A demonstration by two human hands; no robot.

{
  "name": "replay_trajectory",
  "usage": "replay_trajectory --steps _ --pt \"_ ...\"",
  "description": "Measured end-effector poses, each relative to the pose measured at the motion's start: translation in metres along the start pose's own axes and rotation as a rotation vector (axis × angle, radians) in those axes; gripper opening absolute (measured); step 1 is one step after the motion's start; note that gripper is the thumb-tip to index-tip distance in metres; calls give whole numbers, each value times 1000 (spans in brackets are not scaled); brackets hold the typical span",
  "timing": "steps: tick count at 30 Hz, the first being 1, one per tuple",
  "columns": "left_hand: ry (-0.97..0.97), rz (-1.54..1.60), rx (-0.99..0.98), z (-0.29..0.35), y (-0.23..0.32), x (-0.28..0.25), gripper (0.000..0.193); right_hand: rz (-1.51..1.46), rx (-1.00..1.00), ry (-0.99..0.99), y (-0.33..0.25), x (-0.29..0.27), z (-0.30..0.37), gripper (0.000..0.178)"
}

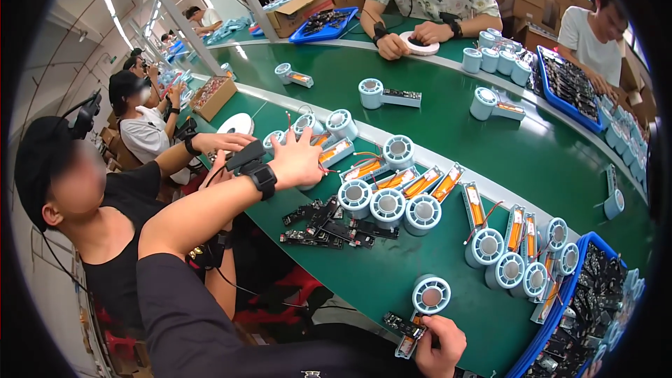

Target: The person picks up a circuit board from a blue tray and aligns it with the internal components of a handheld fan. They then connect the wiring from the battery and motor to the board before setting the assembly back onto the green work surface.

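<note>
My left hand (297,159) reaches far out to the left with fingers spread, over a cluster of light-blue handheld-fan bodies; whether it touches one is hidden. Near the table's front edge, my right hand (441,346) has thumb and fingers closed on the end of a black circuit board (404,324). That board lies across the handle of an open fan body (431,295) with a round, spoked head. More fan bodies (387,206) with orange batteries and red wires stand between my hands. A pile of loose black circuit boards (325,225) lies beside them.
A blue tray (521,357) heaped with circuit boards stands at the right. Further fan bodies (371,93) are spaced along the green belt (434,122) beyond a pale rail. Close on my left sits a co-worker (105,224), hands near mine; another co-worker (434,0) works opposite.
</note>
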State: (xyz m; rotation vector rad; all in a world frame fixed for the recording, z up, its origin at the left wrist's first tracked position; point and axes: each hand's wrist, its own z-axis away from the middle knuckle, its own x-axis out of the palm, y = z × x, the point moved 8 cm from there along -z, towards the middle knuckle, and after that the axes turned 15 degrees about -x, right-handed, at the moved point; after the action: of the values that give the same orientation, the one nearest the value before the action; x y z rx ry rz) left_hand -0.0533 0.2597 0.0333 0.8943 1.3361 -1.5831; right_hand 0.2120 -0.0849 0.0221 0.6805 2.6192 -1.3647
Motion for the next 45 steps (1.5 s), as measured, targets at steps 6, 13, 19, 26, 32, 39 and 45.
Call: replay_trajectory --steps 6,13,19,26,32,39,45 --pt "-23 45 -257 -49 -27 15 55 19 -65 15 -2 1 -1 21" --pt "-143 -59 -556 -154 -81 82 69 49 -85 72 11 4 13 25" --pt "75 97 -508 -160 -36 43 48 78 -33 59 6 -1 5 24" --pt "65 -8 -57 -32 59 -92 34 41 -110 48 6 2 7 24" --pt "248 274 471 121 172 -112 70 50 -41 47 4 2 10 24" --pt "301 75 318 121 212 -58 78 11 -14 59 7 6 12 27" --pt "305 116 163 108 220 -61 64 25 -37 58 9 4 10 26"
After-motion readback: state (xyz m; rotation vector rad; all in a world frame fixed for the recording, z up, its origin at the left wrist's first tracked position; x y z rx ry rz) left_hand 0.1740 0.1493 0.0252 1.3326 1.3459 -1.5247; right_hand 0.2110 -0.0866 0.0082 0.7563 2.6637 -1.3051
